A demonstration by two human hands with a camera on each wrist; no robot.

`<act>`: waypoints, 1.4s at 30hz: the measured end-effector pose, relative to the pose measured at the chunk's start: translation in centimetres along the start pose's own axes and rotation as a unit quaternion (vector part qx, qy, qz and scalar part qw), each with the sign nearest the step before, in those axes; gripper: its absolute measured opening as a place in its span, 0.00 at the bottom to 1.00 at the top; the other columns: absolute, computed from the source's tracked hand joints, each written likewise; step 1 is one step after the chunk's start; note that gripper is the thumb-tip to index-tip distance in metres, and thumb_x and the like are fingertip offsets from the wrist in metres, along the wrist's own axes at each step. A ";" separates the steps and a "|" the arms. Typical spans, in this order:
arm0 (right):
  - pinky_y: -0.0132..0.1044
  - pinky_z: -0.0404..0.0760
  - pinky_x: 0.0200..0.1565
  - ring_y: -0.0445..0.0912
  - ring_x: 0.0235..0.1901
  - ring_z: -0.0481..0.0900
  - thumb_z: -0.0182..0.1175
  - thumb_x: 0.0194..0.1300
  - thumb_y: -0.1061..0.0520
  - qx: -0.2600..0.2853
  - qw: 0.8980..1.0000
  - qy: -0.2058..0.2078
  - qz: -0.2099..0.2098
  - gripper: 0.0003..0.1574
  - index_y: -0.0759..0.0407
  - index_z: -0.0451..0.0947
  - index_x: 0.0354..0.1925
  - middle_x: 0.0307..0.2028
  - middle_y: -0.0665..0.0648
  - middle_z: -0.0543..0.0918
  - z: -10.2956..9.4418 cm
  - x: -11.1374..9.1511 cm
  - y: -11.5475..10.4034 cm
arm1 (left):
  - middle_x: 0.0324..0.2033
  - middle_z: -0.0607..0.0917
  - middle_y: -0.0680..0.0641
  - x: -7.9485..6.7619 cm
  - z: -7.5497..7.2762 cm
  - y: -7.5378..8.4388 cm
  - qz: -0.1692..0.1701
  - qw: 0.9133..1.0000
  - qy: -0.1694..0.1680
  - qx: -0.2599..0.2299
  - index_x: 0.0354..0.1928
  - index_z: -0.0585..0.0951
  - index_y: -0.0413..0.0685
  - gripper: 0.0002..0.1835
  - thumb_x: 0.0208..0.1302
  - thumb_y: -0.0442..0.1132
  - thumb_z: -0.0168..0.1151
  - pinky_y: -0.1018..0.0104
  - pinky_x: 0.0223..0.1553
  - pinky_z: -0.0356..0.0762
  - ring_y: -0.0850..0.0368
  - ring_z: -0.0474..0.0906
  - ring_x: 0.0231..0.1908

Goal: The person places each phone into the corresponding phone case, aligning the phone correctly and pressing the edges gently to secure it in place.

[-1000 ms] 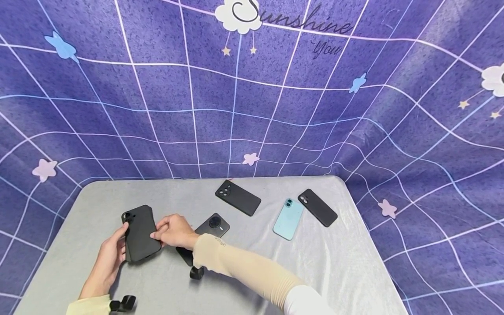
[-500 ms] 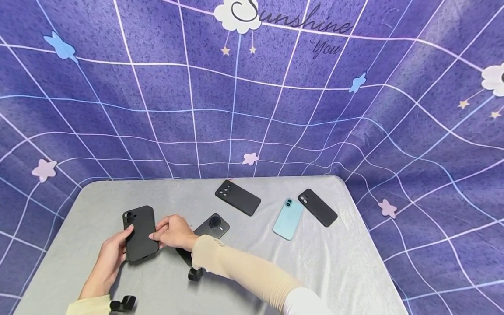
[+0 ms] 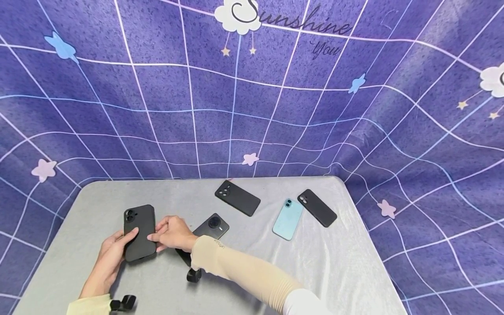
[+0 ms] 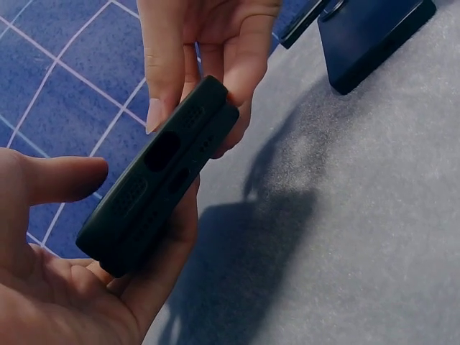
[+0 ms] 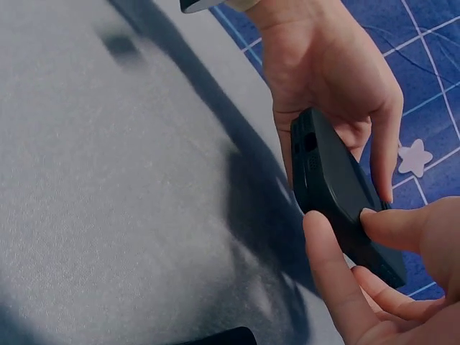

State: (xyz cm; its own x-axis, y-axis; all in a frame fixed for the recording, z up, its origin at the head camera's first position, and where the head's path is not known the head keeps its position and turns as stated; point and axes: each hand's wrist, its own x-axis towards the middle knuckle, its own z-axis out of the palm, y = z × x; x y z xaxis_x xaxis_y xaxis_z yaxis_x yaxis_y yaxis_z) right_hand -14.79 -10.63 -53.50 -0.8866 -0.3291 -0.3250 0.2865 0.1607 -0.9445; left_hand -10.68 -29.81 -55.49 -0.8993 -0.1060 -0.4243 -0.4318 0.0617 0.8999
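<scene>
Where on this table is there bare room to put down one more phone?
Bare table lies between the light-blue phone, the beige sleeve and the table's right edge. Another free patch lies behind the held black case, left of the middle case. It is crowded around the dark phone, partly hidden by the sleeve.

A purple-blue cloth backdrop (image 3: 212, 98) closes the far, left and right sides. It is printed with wavy white, pink and blue grid lines (image 3: 131, 64). A white cloud (image 3: 238, 17) sits at the far top beside "Sunshine You" lettering (image 3: 311, 24). A pale pink star (image 3: 250, 159) lies low on the far side. Grey tablecloth (image 3: 334, 267): far corners rounded, surface wrinkled, brighter toward the right. Cast shadows (image 4: 237, 244) dark, soft-edged.
</scene>
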 end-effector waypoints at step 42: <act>0.52 0.92 0.38 0.76 0.44 0.86 0.66 0.78 0.58 0.070 0.990 -0.111 0.041 0.08 0.59 0.77 0.41 0.28 0.71 0.88 -0.1 0.2 1.5 | 0.33 0.87 0.71 -0.3 0.8 0.5 0.036 0.998 0.029 -0.043 0.79 0.52 0.27 0.44 0.82 0.51 0.60 0.77 0.37 0.84 0.74 0.86 0.36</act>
State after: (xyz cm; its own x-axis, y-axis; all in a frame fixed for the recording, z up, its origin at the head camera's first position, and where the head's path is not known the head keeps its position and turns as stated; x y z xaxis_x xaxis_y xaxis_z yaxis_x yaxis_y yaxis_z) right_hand -14.57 -10.33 -54.99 -0.7610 -0.5197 -0.3882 0.4155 0.0689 -0.9070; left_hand -10.70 -28.99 -55.04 -0.9213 -0.1624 -0.3532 -0.3559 -0.0131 0.9344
